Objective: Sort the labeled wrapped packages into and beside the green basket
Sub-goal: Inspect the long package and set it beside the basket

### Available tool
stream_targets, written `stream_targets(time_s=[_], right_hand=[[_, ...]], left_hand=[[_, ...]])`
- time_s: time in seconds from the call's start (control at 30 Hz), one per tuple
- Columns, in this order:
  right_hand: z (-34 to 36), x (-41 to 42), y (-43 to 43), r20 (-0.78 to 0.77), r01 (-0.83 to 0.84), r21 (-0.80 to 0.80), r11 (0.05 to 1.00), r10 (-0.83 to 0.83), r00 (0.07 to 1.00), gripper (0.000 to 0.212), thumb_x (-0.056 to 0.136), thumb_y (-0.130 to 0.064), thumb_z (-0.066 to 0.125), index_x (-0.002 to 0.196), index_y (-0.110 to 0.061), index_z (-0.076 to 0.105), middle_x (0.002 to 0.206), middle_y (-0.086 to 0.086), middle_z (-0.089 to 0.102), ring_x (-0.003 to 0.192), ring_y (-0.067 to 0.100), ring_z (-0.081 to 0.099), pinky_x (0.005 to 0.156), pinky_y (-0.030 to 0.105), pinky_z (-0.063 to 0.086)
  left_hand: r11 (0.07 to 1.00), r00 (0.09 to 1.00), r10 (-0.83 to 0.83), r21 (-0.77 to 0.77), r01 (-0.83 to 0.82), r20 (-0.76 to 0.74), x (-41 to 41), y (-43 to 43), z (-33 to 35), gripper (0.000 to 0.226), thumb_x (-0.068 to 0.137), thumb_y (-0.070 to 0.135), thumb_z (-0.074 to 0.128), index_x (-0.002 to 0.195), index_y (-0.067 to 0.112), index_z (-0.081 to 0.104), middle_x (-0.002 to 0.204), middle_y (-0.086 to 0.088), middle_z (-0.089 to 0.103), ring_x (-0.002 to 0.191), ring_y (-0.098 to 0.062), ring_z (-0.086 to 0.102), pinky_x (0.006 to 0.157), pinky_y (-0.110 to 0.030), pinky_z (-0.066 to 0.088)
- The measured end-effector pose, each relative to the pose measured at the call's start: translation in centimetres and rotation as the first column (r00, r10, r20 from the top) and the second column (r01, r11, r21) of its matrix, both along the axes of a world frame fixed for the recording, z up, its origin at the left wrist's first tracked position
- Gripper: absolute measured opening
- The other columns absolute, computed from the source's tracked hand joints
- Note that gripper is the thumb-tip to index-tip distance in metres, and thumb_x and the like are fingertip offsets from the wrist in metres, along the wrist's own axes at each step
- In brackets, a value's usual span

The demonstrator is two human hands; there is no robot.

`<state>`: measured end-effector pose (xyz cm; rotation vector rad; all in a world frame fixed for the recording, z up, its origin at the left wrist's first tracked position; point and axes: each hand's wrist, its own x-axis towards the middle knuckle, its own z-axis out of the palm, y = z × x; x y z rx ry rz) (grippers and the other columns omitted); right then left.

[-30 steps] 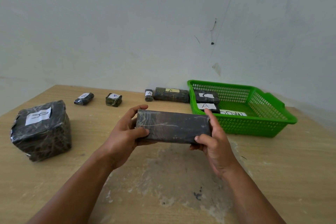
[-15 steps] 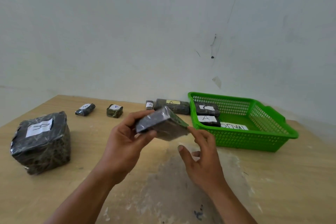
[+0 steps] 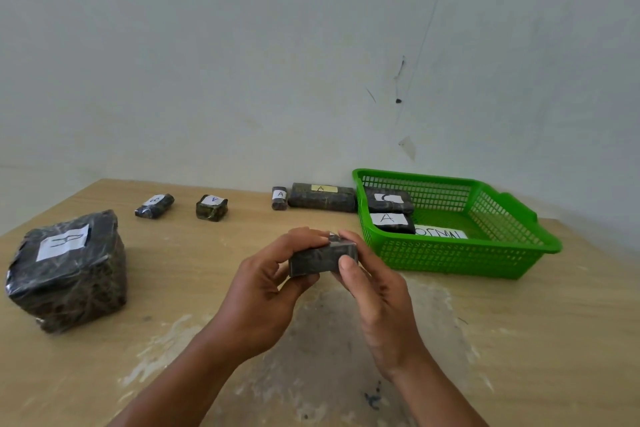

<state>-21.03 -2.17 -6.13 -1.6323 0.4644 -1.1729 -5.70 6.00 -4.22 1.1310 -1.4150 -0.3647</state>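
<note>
Single wide-angle view from the person's head, facing forward and down across the wooden table (image 3: 519,340) to the pale wall (image 3: 242,62) behind it. Forearms (image 3: 180,381) enter from the bottom edge; left hand (image 3: 263,295) and right hand (image 3: 377,302) sit nearest the lens, low centre, both gripping a dark package (image 3: 318,258). Green basket (image 3: 450,256) lies farther off, right of centre.
</note>
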Motion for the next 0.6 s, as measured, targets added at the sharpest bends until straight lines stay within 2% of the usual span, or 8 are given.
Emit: stream_targets(time_s=[0.07, 0.13, 0.2, 0.27, 0.4, 0.5, 0.6], right_hand=[[0.0, -0.2, -0.2, -0.008, 0.009, -0.002, 1.000, -0.009, 1.000, 0.037, 0.100, -0.032, 0.059, 0.135, -0.025, 0.069, 0.129, -0.002, 0.074, 0.126, 0.016, 0.066, 0.110, 0.040, 0.050], [0.1, -0.7, -0.3, -0.026, 0.001, -0.013, 1.000, -0.001, 1.000, 0.039, 0.100, -0.027, 0.056, 0.137, -0.022, 0.067, 0.129, -0.003, 0.074, 0.125, 0.014, 0.066, 0.105, 0.031, 0.051], [0.1, -1.0, -0.6, -0.037, -0.002, -0.019, 1.000, 0.002, 0.999, 0.042, 0.100, -0.025, 0.055, 0.140, -0.018, 0.065, 0.131, -0.002, 0.073, 0.128, 0.015, 0.065, 0.107, 0.030, 0.051], [-0.2, -1.1, -0.7, -0.042, 0.006, -0.018, 1.000, -0.007, 0.999, 0.046, 0.097, -0.026, 0.059, 0.141, -0.017, 0.064, 0.133, -0.005, 0.073, 0.131, 0.012, 0.063, 0.108, 0.028, 0.050], [-0.5, -1.0, -0.9, -0.062, -0.010, 0.019, 1.000, 0.011, 0.998, 0.053, 0.091, -0.026, 0.063, 0.143, -0.015, 0.062, 0.131, -0.017, 0.072, 0.127, 0.000, 0.063, 0.102, 0.017, 0.050], [-0.4, -0.8, -0.8, -0.037, -0.048, 0.069, 0.996, 0.050, 0.998, 0.060, 0.092, -0.029, 0.064, 0.149, -0.011, 0.055, 0.135, -0.009, 0.071, 0.131, 0.006, 0.063, 0.109, 0.024, 0.049], [-0.5, -0.4, -0.6, 0.046, -0.113, 0.220, 0.969, 0.106, 0.993, 0.073, 0.089, -0.039, 0.070, 0.153, -0.012, 0.050, 0.139, 0.005, 0.069, 0.133, 0.023, 0.063, 0.118, 0.048, 0.045]], left_hand=[[0.999, 0.998, -0.031, 0.039, 0.033, -0.050, -0.1, 0.0, -0.3, 0.049, 0.087, -0.010, 0.070, 0.121, 0.025, 0.069, 0.129, 0.024, 0.066, 0.131, 0.001, 0.056, 0.098, -0.015, 0.052], [0.995, 0.990, -0.081, 0.045, 0.086, -0.112, -0.1, 0.1, -0.6, 0.041, 0.087, 0.006, 0.075, 0.124, 0.024, 0.070, 0.135, 0.016, 0.066, 0.133, -0.003, 0.057, 0.101, -0.025, 0.054], [0.994, 0.986, -0.099, 0.026, 0.103, -0.133, -0.1, 0.2, -0.7, 0.035, 0.091, 0.014, 0.074, 0.125, 0.024, 0.072, 0.137, 0.010, 0.066, 0.136, -0.007, 0.055, 0.103, -0.029, 0.054], [0.998, 0.992, -0.058, 0.012, 0.059, -0.117, -0.2, 0.1, -0.8, 0.035, 0.091, 0.013, 0.068, 0.122, 0.027, 0.074, 0.135, 0.010, 0.068, 0.139, -0.006, 0.052, 0.103, -0.029, 0.054], [1.000, 0.994, -0.003, 0.028, 0.006, -0.114, -0.1, -0.1, -1.2, 0.036, 0.092, 0.002, 0.071, 0.118, 0.025, 0.077, 0.131, 0.013, 0.070, 0.138, -0.006, 0.053, 0.104, -0.035, 0.055], [0.998, 0.991, 0.025, 0.057, -0.017, -0.133, -0.1, -0.1, -1.2, 0.038, 0.089, 0.002, 0.073, 0.116, 0.029, 0.076, 0.129, 0.014, 0.071, 0.133, -0.003, 0.057, 0.104, -0.037, 0.056], [0.996, 0.995, 0.079, 0.047, -0.077, -0.059, -0.2, -0.1, -1.2, 0.039, 0.085, 0.004, 0.078, 0.117, 0.025, 0.074, 0.128, 0.016, 0.070, 0.136, -0.001, 0.054, 0.105, -0.033, 0.055]])
